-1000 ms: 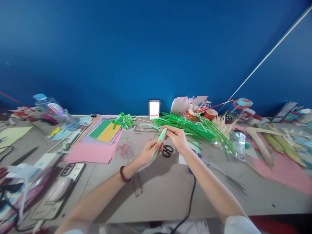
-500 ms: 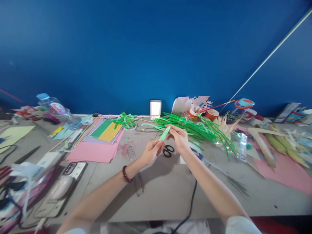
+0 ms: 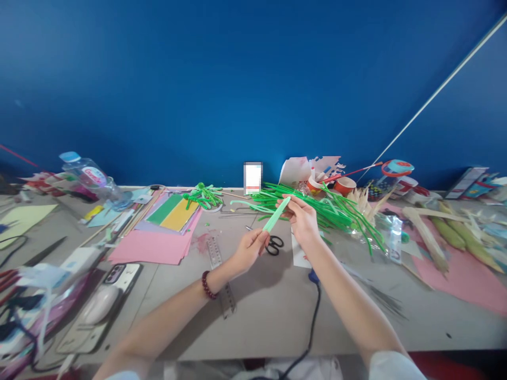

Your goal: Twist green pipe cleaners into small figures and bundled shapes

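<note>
A narrow light green strip [image 3: 277, 214], which looks like folded paper, is stretched on a slant between my two hands above the table. My left hand [image 3: 252, 247], with a dark red bead bracelet at the wrist, pinches its lower end. The upper end is held between the thumb and fingers of my right hand [image 3: 303, 217]. Black-handled scissors [image 3: 274, 245] lie on the table just below the strip, their blades partly hidden. Behind my right hand spreads a bundle of green pipe cleaners [image 3: 332, 210].
A clear ruler [image 3: 222, 274] lies by my left forearm. Pink paper sheets [image 3: 152, 248] and twisted green pieces [image 3: 204, 195] are to the left, near a phone [image 3: 75, 332]. A dark cord [image 3: 315, 322] crosses the front edge. Corn cobs [image 3: 447, 232] lie far right.
My right hand has moved up and right, away from my left hand. More of the light green strip now shows between them. My left hand has shifted slightly.
</note>
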Tool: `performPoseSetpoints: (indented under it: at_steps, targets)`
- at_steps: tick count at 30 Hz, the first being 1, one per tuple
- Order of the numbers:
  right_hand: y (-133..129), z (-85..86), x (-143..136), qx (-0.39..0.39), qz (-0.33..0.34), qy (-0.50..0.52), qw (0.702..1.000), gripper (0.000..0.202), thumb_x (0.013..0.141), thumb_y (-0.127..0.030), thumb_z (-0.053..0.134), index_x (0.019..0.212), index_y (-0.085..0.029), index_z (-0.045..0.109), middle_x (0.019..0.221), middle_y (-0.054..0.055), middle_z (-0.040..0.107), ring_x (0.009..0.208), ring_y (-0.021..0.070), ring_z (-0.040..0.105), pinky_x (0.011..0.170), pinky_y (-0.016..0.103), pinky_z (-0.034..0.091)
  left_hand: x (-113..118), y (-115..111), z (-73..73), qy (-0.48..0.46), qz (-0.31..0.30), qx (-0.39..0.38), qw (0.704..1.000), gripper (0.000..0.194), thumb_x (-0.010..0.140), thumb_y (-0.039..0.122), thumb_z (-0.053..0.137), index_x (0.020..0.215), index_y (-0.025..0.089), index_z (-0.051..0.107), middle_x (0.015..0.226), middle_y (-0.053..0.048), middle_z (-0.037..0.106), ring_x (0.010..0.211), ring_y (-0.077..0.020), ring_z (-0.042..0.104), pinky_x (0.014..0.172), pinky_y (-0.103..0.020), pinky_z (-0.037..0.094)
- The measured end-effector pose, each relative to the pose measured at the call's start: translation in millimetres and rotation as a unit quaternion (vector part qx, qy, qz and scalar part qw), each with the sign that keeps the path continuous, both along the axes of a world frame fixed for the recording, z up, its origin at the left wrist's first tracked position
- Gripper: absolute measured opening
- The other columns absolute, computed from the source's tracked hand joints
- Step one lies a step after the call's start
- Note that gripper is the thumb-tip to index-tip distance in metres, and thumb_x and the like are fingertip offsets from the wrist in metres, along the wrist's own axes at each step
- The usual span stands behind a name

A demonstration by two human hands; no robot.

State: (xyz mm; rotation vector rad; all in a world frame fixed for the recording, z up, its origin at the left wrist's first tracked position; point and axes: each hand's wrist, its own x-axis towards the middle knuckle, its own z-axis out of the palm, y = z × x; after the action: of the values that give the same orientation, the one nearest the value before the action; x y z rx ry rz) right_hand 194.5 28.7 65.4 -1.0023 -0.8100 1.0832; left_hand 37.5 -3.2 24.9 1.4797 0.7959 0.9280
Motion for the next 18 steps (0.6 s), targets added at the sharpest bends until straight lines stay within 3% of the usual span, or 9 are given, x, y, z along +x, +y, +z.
performPoseSetpoints:
  at_steps: [7,14,18]
  targets:
    - [2.0,3.2,4.9,0.002,-0.027,0.035,0.999,0.026,0.058,-0.031,0.072,0.08,-0.019,0.069,0.075,0.004,0.072,0.08,0.0248,0.068,0.057,0.031,0.053,-2.8,4.1,11.6,0.006,-0.068,-0.058,0.996,0.05,0.076,0.066,0.047,0.062,0.018,0.046,0.044,0.006,0.035,0.041,-0.0085,0.038,0.044,-0.023,0.031]
    - [1.3,4.5,4.2,0.012,-0.053,0.033,0.998,0.028,0.059,-0.031,0.071,0.083,-0.018,0.07,0.074,0.005,0.072,0.079,0.025,0.068,0.059,0.033,0.054,-2.2,6.5,9.7,-0.027,-0.088,-0.086,0.992,0.052,0.075,0.066,0.049,0.056,0.02,0.036,0.048,0.007,0.031,0.041,-0.0071,0.034,0.044,-0.023,0.033]
    - [3.8,0.5,4.9,0.007,-0.053,0.034,0.998,0.028,0.059,-0.032,0.073,0.083,-0.017,0.071,0.074,0.005,0.073,0.075,0.0236,0.068,0.057,0.032,0.053,-10.0,10.1,17.6,0.04,-0.1,-0.094,0.99,0.048,0.076,0.06,0.051,0.054,0.019,0.04,0.048,0.005,0.035,0.043,-0.0084,0.037,0.045,-0.025,0.033]
